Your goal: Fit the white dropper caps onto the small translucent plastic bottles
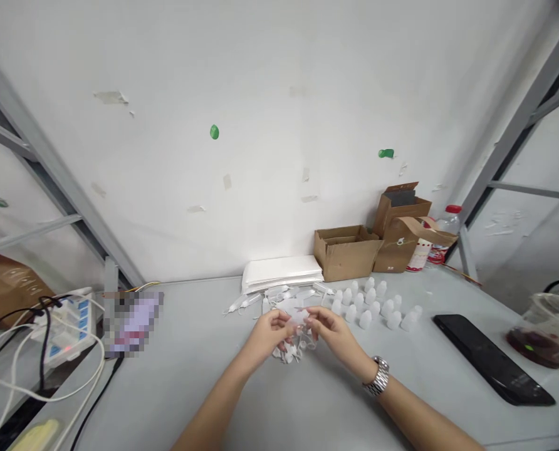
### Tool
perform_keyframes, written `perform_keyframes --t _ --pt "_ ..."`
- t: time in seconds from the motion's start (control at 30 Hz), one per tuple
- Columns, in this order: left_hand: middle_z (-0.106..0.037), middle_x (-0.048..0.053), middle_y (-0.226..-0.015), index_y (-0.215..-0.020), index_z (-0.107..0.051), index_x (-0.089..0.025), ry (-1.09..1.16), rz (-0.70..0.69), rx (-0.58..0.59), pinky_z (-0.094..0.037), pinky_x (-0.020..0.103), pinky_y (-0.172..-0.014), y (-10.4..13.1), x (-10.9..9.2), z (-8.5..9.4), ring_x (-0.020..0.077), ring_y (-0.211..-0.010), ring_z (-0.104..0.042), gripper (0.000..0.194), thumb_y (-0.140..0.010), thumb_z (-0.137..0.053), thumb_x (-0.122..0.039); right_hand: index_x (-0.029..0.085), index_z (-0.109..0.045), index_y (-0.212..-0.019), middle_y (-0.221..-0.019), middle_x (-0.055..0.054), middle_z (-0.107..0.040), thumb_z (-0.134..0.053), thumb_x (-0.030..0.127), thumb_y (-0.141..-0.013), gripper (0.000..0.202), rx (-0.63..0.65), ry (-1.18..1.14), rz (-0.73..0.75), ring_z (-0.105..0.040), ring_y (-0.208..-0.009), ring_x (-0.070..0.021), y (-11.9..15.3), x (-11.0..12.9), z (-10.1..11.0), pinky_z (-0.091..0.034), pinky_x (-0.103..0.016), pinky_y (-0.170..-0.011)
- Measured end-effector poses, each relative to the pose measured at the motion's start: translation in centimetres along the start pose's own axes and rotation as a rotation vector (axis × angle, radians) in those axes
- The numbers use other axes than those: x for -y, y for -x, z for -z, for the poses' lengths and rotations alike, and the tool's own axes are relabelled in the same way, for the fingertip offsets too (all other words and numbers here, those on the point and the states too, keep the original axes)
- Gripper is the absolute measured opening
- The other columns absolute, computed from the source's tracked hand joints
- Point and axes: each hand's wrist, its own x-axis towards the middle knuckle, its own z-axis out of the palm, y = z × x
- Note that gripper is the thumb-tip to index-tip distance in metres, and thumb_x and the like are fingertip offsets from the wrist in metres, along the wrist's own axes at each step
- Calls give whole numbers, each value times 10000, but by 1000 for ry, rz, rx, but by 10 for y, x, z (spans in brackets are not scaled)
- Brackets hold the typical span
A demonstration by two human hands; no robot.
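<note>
My left hand and my right hand meet over the middle of the desk, fingers closed in pinches. Between them is a small translucent white plastic piece, its exact kind too small to tell. Below the fingertips lies a cluster of small white pieces, partly covered by my hands. Just behind are several white tube-like pieces with thin loops. Several small white bullet-shaped caps or bulbs stand upright in loose rows to the right of my right hand.
A stack of white sheets and an open cardboard box stand against the wall. A brown paper bag and a red-capped bottle are farther right. A black phone-like slab lies at right; a power strip with cables at left.
</note>
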Motion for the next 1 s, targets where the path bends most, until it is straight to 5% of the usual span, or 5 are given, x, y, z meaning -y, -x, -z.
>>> perform_keyframes --t 0.17,0.3,0.43,0.6,1.0 --pt "-593 40 -782 -790 -557 -165 -167 -92 69 -475 259 -535 3 0 -7 178 -703 -586 316 -590 -680 -377 193 -618 -842 -691 -14 -599 -518 444 -789 276 -115 45 23 -504 -534 -113 20 6 6 -445 -241 -521" --pt "-546 78 -1021 -907 -592 -189 -574 -341 -390 -422 339 -849 -6 5 21 230 -1025 -485 274 -703 -569 -370 174 -620 -821 -691 -40 -603 -514 490 -773 337 -375 249 33 -505 -542 -133 41 19 50 -440 -252 -505" --pt "-525 144 -976 -1038 -582 -137 -1124 -206 -699 -383 388 -840 -14 13 57 286 -979 -470 346 -783 -450 -331 176 -618 -786 -640 -40 -602 -513 517 -761 358 -629 524 -4 -503 -541 -149 63 20 102 -427 -272 -532" --pt "-524 173 -984 -1085 -569 -135 -1421 21 -717 -386 359 -722 -14 22 71 305 -907 -482 394 -796 -421 -359 182 -620 -790 -659 -56 -626 -467 565 -761 413 -561 747 -57 -533 -561 -177 70 -12 124 -418 -297 -553" --pt "-557 164 -986 -1046 -587 -128 -1383 7 -657 -356 333 -768 -24 32 77 293 -945 -483 382 -805 -422 -374 194 -601 -996 -646 -25 -616 -424 537 -801 432 -490 905 -86 -553 -548 -171 65 -21 113 -411 -276 -543"
